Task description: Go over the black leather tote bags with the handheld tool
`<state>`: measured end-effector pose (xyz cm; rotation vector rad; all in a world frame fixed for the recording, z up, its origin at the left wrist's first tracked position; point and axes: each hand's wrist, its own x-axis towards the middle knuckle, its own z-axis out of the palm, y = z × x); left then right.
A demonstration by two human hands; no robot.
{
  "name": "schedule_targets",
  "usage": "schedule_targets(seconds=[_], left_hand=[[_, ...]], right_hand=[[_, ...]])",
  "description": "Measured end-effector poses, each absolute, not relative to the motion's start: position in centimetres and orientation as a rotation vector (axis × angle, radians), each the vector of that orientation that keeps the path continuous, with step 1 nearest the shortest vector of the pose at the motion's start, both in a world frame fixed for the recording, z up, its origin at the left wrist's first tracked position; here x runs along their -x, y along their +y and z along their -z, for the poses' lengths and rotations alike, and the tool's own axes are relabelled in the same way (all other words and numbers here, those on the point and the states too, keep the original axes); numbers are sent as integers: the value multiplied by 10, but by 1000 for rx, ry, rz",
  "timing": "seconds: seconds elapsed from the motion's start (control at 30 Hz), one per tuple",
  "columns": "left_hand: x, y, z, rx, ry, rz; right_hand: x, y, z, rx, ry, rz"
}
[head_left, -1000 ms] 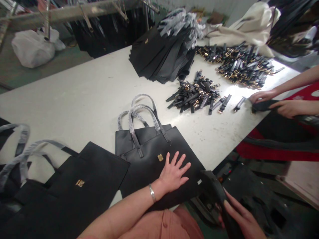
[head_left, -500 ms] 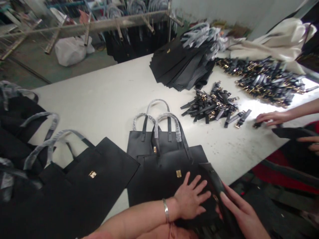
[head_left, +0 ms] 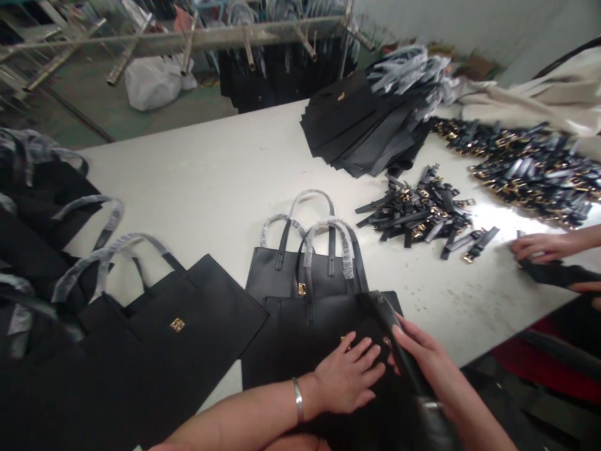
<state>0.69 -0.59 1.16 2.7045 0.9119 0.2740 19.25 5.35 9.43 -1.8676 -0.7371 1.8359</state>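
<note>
Black handbag [head_left: 293,347] lies flat at the near edge of the tabletop [head_left: 197,181], front panel up, directly under both hands. Left hand [head_left: 350,376]: grip spread, palm down on the panel, partly covering a gold fitting. Right hand [head_left: 425,351]: grip closed around a long black hand tool [head_left: 407,366], held slantwise over the panel; cannot tell whether its tip touches the leather. Bag contents: hidden.

Nearby, at left: second bag [head_left: 154,369], also flat, gold clasp [head_left: 177,324] facing up, one corner meeting the handbag's edge; interior hidden. More dark bags [head_left: 51,207] lie overlapped beyond it, handles in clear wrap.

Just behind the handbag: rear bag [head_left: 267,272], partly covered by it, wrapped handles spread on the tabletop.

Right side: a co-worker's hand [head_left: 539,246] rests on a dark item, identity unclear. Beside it, small strap pile [head_left: 417,210], black with gold buckles; past that, larger strap pile [head_left: 530,169].

Farther: fanned stack of black bags [head_left: 361,131], wrapped handles bunched at one end; pale cloth [head_left: 535,100] beyond the straps.

Farthest: metal rack [head_left: 188,41] with pegs, dark bags hanging; white plastic sack [head_left: 153,84] on the floor, contents indistinct.
</note>
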Motion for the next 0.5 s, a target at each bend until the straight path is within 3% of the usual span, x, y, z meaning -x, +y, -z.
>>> schedule_targets(seconds=[0.2,0.4,0.5], left_hand=[[-6,-5,-9,-2689,911,-300],[-4,-5,-11,-2696,925,-324],[-4,-5,-11,-2695,922,-325]], right_hand=[[-193,53,-102,1900,-660,-1867],[-212,73,-108,2007,-637,-1580],[-228,67,-113,2044,-544,-1652]])
